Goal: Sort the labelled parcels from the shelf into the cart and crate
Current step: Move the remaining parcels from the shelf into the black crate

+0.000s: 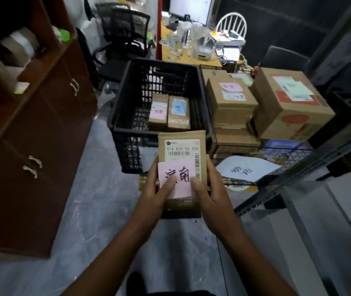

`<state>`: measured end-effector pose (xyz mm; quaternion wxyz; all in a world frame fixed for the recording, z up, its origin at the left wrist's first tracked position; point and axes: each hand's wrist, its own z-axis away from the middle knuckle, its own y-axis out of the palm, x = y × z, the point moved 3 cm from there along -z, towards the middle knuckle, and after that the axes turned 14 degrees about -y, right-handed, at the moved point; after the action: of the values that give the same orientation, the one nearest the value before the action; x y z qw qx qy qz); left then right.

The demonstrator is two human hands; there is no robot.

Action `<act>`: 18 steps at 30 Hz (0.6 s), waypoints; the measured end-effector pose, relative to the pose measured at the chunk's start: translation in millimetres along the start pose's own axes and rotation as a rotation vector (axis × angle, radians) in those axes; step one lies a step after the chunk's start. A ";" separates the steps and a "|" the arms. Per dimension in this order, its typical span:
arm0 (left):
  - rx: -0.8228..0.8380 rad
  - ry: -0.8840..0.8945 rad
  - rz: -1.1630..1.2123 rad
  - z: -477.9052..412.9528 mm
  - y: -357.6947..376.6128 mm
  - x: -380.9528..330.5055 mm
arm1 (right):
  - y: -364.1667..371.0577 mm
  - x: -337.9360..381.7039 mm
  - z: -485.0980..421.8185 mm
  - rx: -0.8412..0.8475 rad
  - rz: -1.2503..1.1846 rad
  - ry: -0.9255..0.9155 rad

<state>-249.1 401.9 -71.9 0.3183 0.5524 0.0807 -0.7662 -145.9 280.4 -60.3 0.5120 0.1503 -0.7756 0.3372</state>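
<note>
Currently checking the pink label (177, 182) on a small parcel (181, 135), gripped at both sides by left hand (152, 192) and right hand (210, 191), just before the crate (136, 131). Next, probably calls for choosing crate or cart (287, 155), then setting down gently.

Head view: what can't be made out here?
All in the head view:
the held parcel: lower part hidden by the left hand, the right hand and the pink note.
the pink note: first character partly under the left thumb.
the two parcels in the crate: label writing too small and blurred.
the shelf: cut off by the right edge, contents unseen.
the large carton: label print blurred.
</note>
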 end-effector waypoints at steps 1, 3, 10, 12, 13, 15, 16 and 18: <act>-0.006 0.006 0.005 -0.6 -12.4 -5.8 | 11.7 3.6 -7.5 0.010 -0.022 -0.006; -0.021 0.003 0.024 -1.2 -33.1 -15.9 | 30.4 11.9 -20.3 0.018 -0.030 -0.021; -0.020 0.011 0.058 -24.1 -58.1 -45.2 | 46.9 23.4 -55.9 -0.007 -0.027 -0.023; -0.001 0.018 0.045 -38.1 -54.5 -54.9 | 41.5 22.0 -70.0 -0.024 -0.024 -0.017; 0.009 0.022 0.032 -45.7 -52.1 -59.6 | 38.5 20.9 -77.6 -0.032 -0.025 -0.018; 0.015 0.032 0.008 -62.4 -48.0 -68.8 | 32.3 15.6 -93.9 -0.051 -0.018 -0.024; 0.013 0.039 -0.004 -71.2 -46.6 -73.3 | 29.7 12.8 -102.6 -0.059 -0.021 -0.026; -0.001 0.049 -0.027 -88.7 -45.5 -82.9 | 27.7 7.6 -122.3 -0.058 -0.049 -0.028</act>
<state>-189.4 512.8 -41.2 0.3063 0.5697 0.0965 -0.7565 -80.4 384.1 -33.4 0.5135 0.1592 -0.7882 0.2997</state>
